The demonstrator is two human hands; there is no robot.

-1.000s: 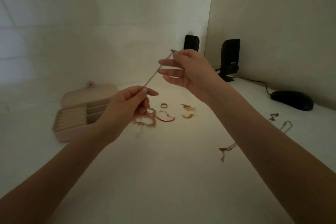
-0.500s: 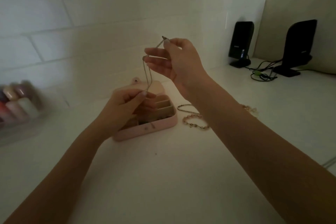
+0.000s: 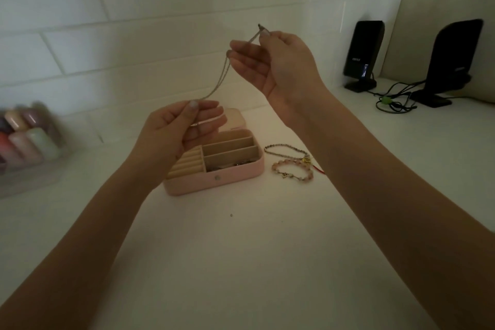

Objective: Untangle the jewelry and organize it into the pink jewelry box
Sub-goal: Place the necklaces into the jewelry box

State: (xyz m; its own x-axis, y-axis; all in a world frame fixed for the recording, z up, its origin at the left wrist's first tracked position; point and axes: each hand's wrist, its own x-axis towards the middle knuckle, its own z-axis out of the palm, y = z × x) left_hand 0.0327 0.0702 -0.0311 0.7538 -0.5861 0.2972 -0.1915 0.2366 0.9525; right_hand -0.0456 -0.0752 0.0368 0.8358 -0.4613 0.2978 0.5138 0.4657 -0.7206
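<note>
Directly above open pink jewelry box (image 3: 214,182): thin silver doubled chain (image 3: 214,86), slanting from seven toward one o'clock. Pinched low by left hand (image 3: 174,131), pinched high by right hand (image 3: 278,64). Left end nearer the box's compartments.

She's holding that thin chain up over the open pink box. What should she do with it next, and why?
Probably lower the chain into an empty back compartment of the jewelry box. The left hand and right hand hold it free above the open box.

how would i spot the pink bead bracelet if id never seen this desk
Find the open pink jewelry box in the middle of the desk. Just right of it two bracelets lie side by side. The pink bead bracelet is the nearer one, made of round pale beads, unlike the dark braided bracelet behind it.
</note>
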